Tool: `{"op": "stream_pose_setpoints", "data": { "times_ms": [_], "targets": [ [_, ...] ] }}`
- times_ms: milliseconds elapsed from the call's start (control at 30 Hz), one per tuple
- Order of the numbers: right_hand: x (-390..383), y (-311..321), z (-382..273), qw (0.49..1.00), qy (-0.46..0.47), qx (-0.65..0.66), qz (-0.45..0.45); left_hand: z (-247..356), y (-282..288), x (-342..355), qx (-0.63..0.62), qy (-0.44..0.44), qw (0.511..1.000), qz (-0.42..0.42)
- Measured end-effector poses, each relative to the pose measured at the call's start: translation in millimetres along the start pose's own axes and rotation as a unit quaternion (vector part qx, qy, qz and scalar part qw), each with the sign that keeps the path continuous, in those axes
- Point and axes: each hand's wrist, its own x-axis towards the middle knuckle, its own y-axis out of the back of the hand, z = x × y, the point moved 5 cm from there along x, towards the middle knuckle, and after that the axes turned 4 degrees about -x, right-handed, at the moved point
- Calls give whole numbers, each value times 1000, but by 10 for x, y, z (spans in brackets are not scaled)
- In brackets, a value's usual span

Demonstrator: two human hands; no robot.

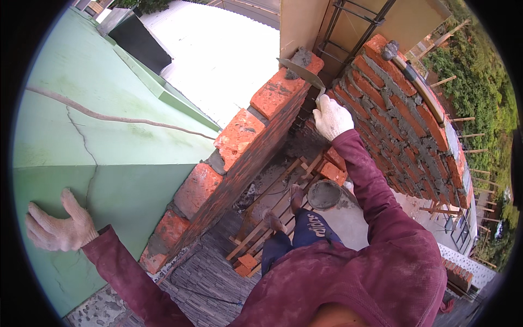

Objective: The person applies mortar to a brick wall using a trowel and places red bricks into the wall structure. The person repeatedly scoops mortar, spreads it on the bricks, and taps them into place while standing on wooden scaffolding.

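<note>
My right hand (333, 119), in a white knit glove, grips the handle of a trowel (301, 73). Its metal blade points left over the far end of a red brick wall (238, 136), beside a lump of grey mortar (300, 56) on the top brick. My left hand (61, 224), gloved too, is out to the left with thumb and fingers apart and nothing in it. Behind it is a green painted wall (131, 141); whether the glove touches that surface I cannot tell. Mortar shows in the gaps between the wall's top bricks.
A second brick wall (389, 122) rises at right, with a hammer (418, 84) lying along its top. Steel rebar (354, 24) stands between the walls. Below, a bucket of mortar (325, 194) and loose bricks (333, 167) are near wooden slats (251, 240) under my feet.
</note>
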Motion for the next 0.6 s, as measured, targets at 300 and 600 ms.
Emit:
{"op": "stream_pose_setpoints", "data": {
  "times_ms": [300,600],
  "targets": [
    [-30,68,-37,999,-1,-49,-5,-6,38,38,-20,-10,1000,13],
    [267,-51,43,996,-13,-80,-40,-46,42,-10,-14,12,1000,5]
  ]
}}
